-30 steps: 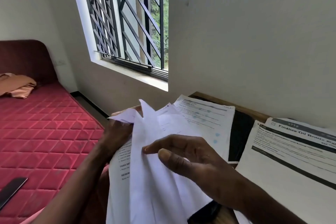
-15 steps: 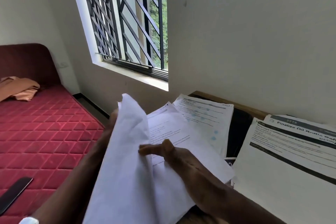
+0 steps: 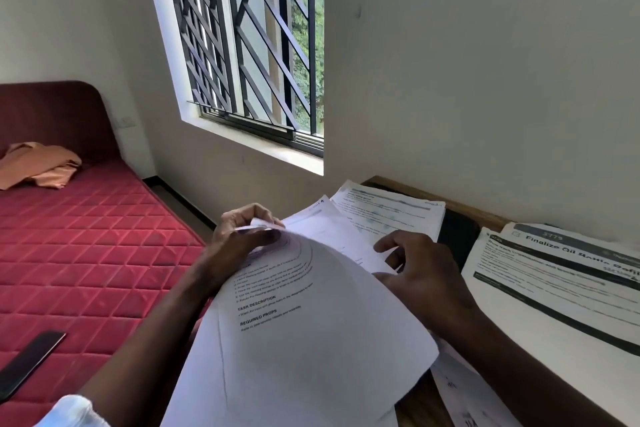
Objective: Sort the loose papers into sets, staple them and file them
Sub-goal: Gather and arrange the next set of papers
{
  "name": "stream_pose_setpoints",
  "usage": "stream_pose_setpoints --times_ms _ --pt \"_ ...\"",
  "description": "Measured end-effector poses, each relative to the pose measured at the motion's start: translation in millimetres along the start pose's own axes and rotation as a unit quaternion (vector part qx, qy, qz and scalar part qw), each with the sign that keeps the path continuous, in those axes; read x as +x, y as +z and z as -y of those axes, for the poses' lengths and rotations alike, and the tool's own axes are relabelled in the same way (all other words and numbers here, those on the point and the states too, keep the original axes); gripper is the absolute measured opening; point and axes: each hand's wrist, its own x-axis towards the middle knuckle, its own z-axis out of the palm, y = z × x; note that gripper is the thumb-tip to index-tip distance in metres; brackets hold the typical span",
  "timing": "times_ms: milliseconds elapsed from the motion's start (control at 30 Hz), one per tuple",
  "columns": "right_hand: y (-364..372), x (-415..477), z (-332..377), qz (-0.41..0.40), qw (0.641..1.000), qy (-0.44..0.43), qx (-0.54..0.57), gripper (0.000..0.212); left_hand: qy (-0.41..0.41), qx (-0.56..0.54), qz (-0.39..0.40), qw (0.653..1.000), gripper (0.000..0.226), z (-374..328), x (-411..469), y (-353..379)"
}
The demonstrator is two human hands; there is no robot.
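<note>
My left hand pinches the top corner of a bundle of white printed sheets, whose top sheet arches over and shows the headings "TASK DESCRIPTION" and "REQUIRED PROPS". My right hand sits at the bundle's right edge, thumb and fingers curled at the sheets underneath. Another printed sheet lies flat on the desk behind the bundle. To the right lies a stack of papers headed "Finalize Oil Bottle Refill". No stapler or file shows.
The wooden desk stands against a white wall. A black item lies between the paper piles. Left of me is a red quilted mattress with an orange cloth and a dark phone. A barred window is behind.
The upright sheet has folded forward and down over the bundle, showing its printed side. My right hand moved from the middle of the sheets to the right edge.
</note>
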Motion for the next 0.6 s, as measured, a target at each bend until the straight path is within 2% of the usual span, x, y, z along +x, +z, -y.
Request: stream_pose_setpoints --times_ms 67,100,167,233,267,367,433,500,600 --pt "-3 1 -1 -0.009 1.000 0.012 0.023 0.041 0.005 0.012 0.000 1.000 0.024 1 -1 -2" --pt "-3 1 -1 -0.019 1.000 0.008 0.010 0.038 0.002 0.002 -0.009 1.000 0.029 0 -1 -3" --pt "-3 0 -2 -0.047 0.998 -0.021 -0.033 0.030 -0.014 -0.015 -0.025 0.999 0.055 -6 -1 1" --pt "-6 0 1 -0.052 0.997 -0.065 0.004 0.022 -0.023 -0.039 -0.029 0.999 0.089 -10 0 4" --pt "-8 -1 6 -0.023 0.994 -0.088 0.053 0.020 -0.021 -0.052 -0.028 0.998 0.097 -10 1 4" --pt "-11 -6 21 0.153 0.955 -0.147 0.205 0.030 -0.021 -0.067 -0.025 0.997 0.093 -10 -1 4" --pt "-7 -11 26 0.205 0.928 -0.179 0.254 0.042 -0.021 -0.078 -0.019 0.997 0.088 -13 -5 6" --pt "2 -16 26 0.206 0.915 -0.204 0.279 0.044 -0.026 -0.082 -0.013 0.996 0.085 -15 -7 7" --pt "17 -22 25 0.141 0.910 -0.172 0.349 0.050 -0.021 -0.070 -0.011 0.997 0.081 -15 -7 7"
